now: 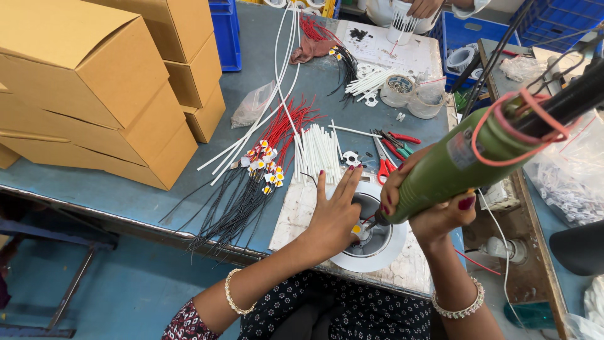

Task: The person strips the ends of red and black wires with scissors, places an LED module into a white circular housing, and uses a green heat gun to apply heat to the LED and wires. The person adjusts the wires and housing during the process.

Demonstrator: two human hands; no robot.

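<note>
Workbench [126, 189]: lamp housing [384, 249] under left fingers [343, 189].

A long blue-grey workbench [126, 189] fills the room's middle, brown cardboard boxes [94, 82] stacked along its left. Blue plastic crates [225, 31] stand behind (more at far right), over a blue-painted floor [132, 296].

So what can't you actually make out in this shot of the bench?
All in the head view:
- The green power tool's tip: hidden between the right hand and left hand.
- Inside the round white fitting: largely covered by both hands.
- The co-worker at the far end: cut off by the top edge, only a hand shows.
- The small white parts in the bag: too small to identify.
</note>
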